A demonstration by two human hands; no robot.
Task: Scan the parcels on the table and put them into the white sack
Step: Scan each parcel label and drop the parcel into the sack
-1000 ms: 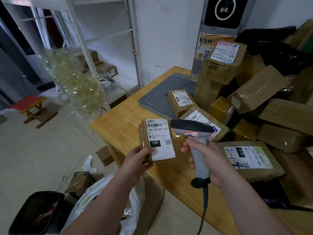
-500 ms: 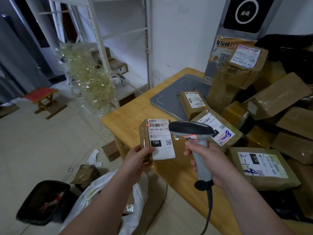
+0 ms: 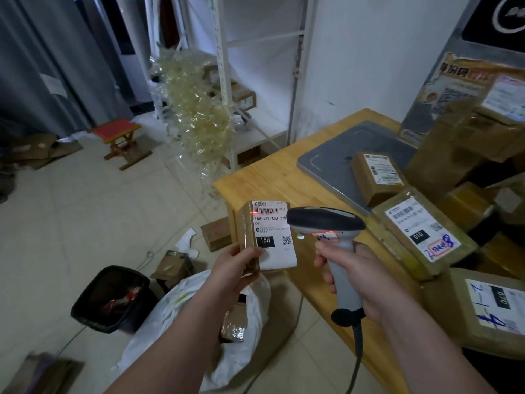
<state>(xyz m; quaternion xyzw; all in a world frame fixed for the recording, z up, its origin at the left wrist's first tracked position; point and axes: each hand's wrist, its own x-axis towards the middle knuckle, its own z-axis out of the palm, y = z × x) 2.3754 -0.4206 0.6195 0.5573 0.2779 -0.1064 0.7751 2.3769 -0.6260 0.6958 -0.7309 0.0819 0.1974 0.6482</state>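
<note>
table (image 3: 264, 180): wooden; its right side is heaped with taped brown parcels (image 3: 423, 234), all judged unscanned; the heap runs off frame, so no count.
white sack (image 3: 181, 322): on the floor below the table's near corner, mouth open; one taped bundle (image 3: 233, 325) shows inside, anything deeper is hidden.
held parcel (image 3: 270, 237): upright in the air above the sack, label facing the scanner.
scanner (image 3: 326, 223): corded, nose just beside the label.
left hand (image 3: 233, 268): grasping the parcel's lower left edge.
right hand (image 3: 358, 280): wrapped round the scanner grip; trigger finger hard to make out.
red dot (image 3: 253, 213): on the barcode; scan judged under way, bagging not yet done.
</note>
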